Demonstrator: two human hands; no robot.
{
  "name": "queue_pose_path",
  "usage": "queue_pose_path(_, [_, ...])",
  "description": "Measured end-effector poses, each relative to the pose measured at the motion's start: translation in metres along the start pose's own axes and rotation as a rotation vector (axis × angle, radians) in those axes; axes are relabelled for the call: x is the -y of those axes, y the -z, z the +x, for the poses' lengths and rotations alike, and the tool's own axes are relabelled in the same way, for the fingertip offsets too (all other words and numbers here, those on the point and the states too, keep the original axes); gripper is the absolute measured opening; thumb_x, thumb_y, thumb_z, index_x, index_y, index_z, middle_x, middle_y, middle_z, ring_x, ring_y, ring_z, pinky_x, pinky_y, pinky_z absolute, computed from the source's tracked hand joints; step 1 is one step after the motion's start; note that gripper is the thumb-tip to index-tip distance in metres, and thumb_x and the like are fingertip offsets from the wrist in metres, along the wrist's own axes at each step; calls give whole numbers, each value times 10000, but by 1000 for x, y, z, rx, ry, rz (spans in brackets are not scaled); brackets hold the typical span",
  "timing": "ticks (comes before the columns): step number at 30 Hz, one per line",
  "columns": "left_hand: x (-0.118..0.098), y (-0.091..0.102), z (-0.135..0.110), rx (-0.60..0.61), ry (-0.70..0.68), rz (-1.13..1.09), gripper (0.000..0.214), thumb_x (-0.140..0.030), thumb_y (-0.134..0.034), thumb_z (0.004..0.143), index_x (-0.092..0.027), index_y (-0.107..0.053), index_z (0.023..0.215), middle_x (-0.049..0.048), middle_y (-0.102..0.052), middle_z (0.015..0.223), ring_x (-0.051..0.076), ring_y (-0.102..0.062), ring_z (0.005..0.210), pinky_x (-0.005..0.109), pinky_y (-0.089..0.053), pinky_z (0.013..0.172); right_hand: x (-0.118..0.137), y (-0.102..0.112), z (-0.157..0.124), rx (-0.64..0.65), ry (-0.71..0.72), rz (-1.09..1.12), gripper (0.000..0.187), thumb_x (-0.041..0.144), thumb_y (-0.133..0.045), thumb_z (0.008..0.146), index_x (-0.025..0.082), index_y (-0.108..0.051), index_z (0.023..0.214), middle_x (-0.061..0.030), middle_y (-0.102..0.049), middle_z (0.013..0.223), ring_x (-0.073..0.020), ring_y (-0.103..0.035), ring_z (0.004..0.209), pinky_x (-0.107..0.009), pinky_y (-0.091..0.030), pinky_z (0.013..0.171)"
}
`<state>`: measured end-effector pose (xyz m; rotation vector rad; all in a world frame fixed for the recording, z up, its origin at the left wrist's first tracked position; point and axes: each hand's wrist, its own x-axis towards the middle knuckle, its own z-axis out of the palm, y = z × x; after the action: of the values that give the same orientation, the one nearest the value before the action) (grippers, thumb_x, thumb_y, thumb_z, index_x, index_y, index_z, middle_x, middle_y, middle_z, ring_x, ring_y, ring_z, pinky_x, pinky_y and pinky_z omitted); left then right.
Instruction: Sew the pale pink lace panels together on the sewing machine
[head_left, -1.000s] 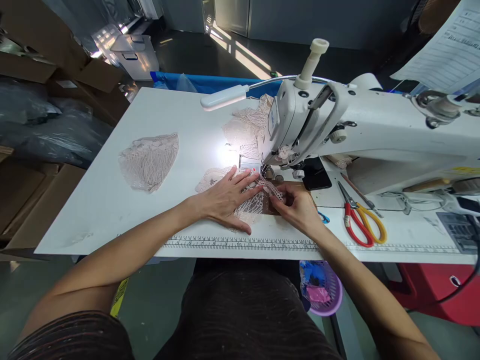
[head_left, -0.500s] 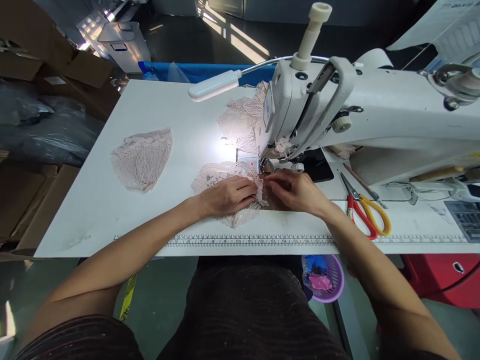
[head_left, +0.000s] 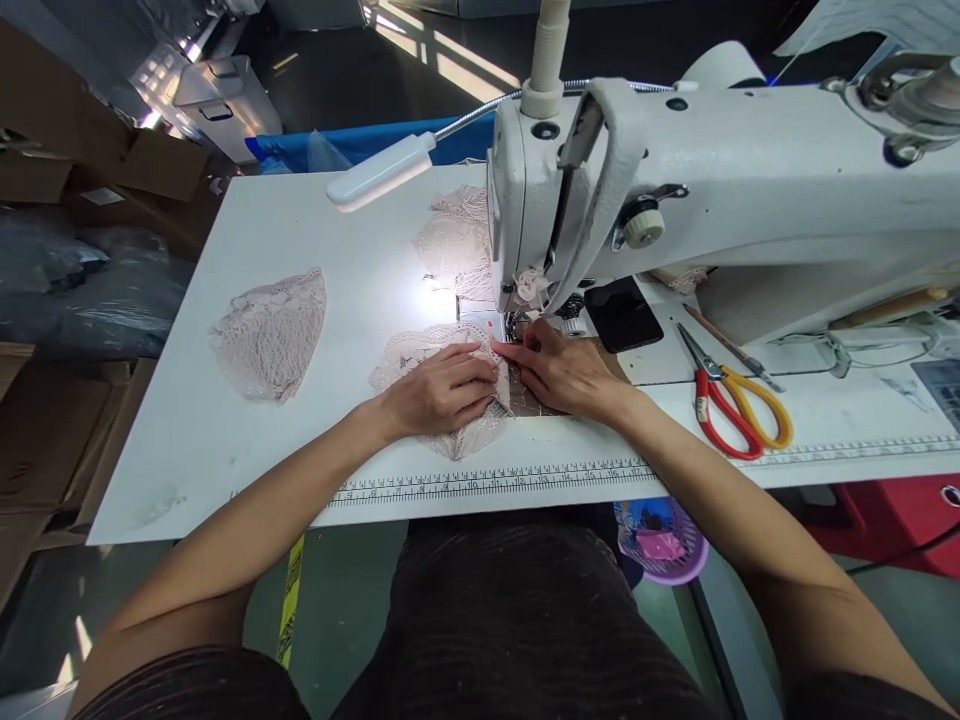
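A piece of pale pink lace fabric (head_left: pixel 405 352) lies in front of the needle area of a white sewing machine (head_left: pixel 517 200). My left hand (head_left: pixel 442 392) rests palm down on this lace, its fingers stretched over it and slightly bent. From the other side, my right hand (head_left: pixel 562 372) reaches to the lace's right edge beside the presser foot (head_left: pixel 514 326). Its index finger is extended and touches that edge; the thumb is raised near the foot, and the other fingers are partly hidden. Beneath my right hand is a brown flat surface (head_left: pixel 534 402).
Another lace piece (head_left: pixel 274 335) lies at left, and more lace (head_left: pixel 457 240) sits behind the needle. A lamp (head_left: pixel 382 172) hangs over the table. Right of my hand are a black phone (head_left: pixel 622 314), scissors (head_left: pixel 739 400) and a pencil-like tool (head_left: pixel 731 345). A ruler strip (head_left: pixel 495 484) runs along the front edge.
My right hand has shifted left, its index finger now stretched onto the lace edge rather than bunched with the thumb. My left hand stays on the lace. The camera view has shifted.
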<state>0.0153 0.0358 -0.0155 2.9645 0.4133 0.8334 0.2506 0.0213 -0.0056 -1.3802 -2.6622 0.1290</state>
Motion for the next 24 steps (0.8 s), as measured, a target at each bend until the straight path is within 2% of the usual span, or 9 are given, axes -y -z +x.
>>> queue_pose_path(3, [0,-1,-1,-6,-20,5,126,-170,-588,924,-174,-693,856,24,-738,931,134,-711,918,410,-572,1019,-2,-4,-5,-62,-17,61,469,272,-402,963,273,-566,1402,-128,-620,1175,-212,-574,851,-292,-411,586])
queue_pose_path(7, [0,-2,-2,-55,-30,12,106,-157,-600,916,-168,-693,865,29,-745,931,131,-718,878,407,-586,1005,-6,-11,-15,-136,26,217,408,243,-426,971,257,-646,1315,-118,-604,1145,-213,-586,968,-337,-506,784])
queue_pose_path(11, [1,-3,-3,-50,-24,-21,94,-159,-606,910,-176,-695,887,26,-745,954,131,-718,888,419,-580,1022,-6,-11,-17,-141,57,252,373,219,-463,958,274,-695,1244,-113,-594,1140,-231,-576,1018,-360,-519,814])
queue_pose_path(14, [1,-3,-4,-22,-3,-41,104,-175,-596,915,-187,-699,901,31,-740,990,136,-715,921,433,-572,1037,-3,-12,-15,-125,47,210,373,225,-470,958,280,-691,1254,-121,-588,1127,-248,-560,1016,-368,-520,785])
queue_pose_path(19, [2,-4,-6,16,51,-81,121,-184,-574,927,-196,-693,914,40,-726,1045,163,-707,987,473,-559,1062,-1,-16,-14,-137,27,235,389,220,-467,956,281,-671,1282,-121,-577,1124,-258,-542,1049,-402,-524,844])
queue_pose_path(24, [2,-5,-7,-21,27,-80,100,-161,-581,925,-182,-678,930,50,-724,1026,174,-706,1011,454,-581,1044,-4,-13,-17,-171,-8,378,450,149,-428,936,254,-646,1316,-105,-583,1152,-211,-592,1051,-381,-517,931])
